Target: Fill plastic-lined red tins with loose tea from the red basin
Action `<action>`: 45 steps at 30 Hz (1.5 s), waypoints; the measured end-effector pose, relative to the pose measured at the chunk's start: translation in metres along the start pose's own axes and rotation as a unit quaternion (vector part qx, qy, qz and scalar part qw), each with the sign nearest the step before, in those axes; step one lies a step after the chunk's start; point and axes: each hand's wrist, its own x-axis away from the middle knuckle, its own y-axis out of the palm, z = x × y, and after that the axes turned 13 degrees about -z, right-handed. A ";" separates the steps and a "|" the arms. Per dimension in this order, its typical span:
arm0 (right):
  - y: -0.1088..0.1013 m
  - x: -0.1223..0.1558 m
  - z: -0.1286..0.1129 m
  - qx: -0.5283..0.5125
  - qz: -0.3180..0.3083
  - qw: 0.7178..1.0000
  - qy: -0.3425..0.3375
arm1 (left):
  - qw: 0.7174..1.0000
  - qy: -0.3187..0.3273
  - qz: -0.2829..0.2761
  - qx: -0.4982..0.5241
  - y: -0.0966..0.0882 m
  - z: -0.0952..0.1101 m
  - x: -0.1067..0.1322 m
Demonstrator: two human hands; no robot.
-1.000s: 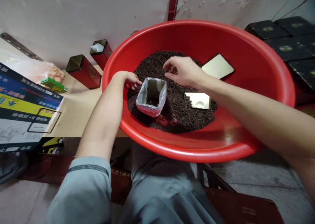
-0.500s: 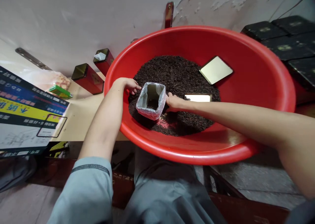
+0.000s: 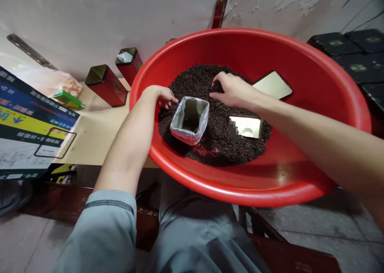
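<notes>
A big red basin [image 3: 315, 81] sits on my lap with a heap of dark loose tea leaves [image 3: 210, 145] in it. A square tin lined with clear plastic [image 3: 190, 120] stands open in the heap. My left hand [image 3: 160, 97] rests at the tin's left side, fingers curled against it. My right hand [image 3: 232, 91] lies on the tea just behind and right of the tin, fingers bent down and pinched into the leaves. Two shiny gold lids lie on the tea: one [image 3: 246, 126] right of the tin, another [image 3: 272, 85] further back.
Two red tins with gold rims [image 3: 105, 85] [image 3: 129, 65] stand on the pale table [image 3: 96, 133] left of the basin. A printed cardboard box [image 3: 27, 133] lies at far left, a green packet [image 3: 67, 99] beside it. Dark boxes [image 3: 351, 53] are stacked at right.
My right hand went from the tea heap down to the tin's right side, then moved back up onto the heap, where it now grips leaves. The left hand stayed at the tin.
</notes>
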 end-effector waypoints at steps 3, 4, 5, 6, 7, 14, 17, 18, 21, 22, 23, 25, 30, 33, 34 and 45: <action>-0.005 0.011 -0.021 -0.032 0.081 0.989 -0.118 | 0.998 0.057 0.026 -0.011 0.003 0.011 0.003; -0.002 0.014 -0.029 -0.034 0.085 0.982 -0.165 | 0.995 0.088 0.037 -0.013 0.005 0.014 0.003; 0.002 0.017 -0.037 -0.032 0.080 0.974 -0.212 | 0.991 0.122 0.045 -0.014 0.007 0.017 0.003; 0.007 0.018 -0.043 -0.026 0.068 0.964 -0.255 | 0.987 0.154 0.048 -0.013 0.009 0.020 0.003; 0.010 0.019 -0.048 -0.020 0.054 0.955 -0.291 | 0.983 0.179 0.046 -0.008 0.011 0.022 0.003; -0.009 0.020 -0.031 -0.011 0.087 0.948 -0.307 | 0.980 0.194 0.048 0.010 0.013 0.030 0.018; -0.017 0.013 -0.003 -0.007 0.122 0.972 -0.202 | 0.963 0.263 0.065 0.014 0.011 0.032 0.029; -0.013 0.010 0.006 0.001 0.116 0.980 -0.159 | 0.955 0.288 0.067 0.011 0.011 0.034 0.031; 0.013 0.004 0.023 0.046 -0.012 0.999 -0.013 | 0.938 0.340 0.059 -0.006 0.015 0.037 0.031; 0.025 0.004 0.023 0.058 -0.093 0.993 0.035 | 0.936 0.348 0.053 -0.013 0.017 0.039 0.029; 0.038 0.004 0.021 0.063 -0.177 0.979 0.073 | 0.935 0.350 0.049 -0.020 0.019 0.040 0.026; 0.064 0.008 0.010 0.068 -0.308 0.943 0.109 | 0.936 0.345 0.059 -0.039 0.023 0.041 0.019; 0.100 0.018 -0.021 0.116 -0.310 0.939 0.092 | 0.934 0.312 0.129 -0.113 0.030 0.047 0.010; 0.106 0.019 -0.025 0.123 -0.268 0.951 0.091 | 0.927 0.315 0.147 -0.139 0.032 0.051 0.013; 0.106 0.019 -0.024 0.126 -0.260 0.954 0.085 | 0.925 0.315 0.151 -0.147 0.033 0.053 0.015; 0.077 -0.002 -0.004 0.114 -0.244 0.963 0.004 | 0.935 0.267 0.171 -0.158 0.036 0.055 0.029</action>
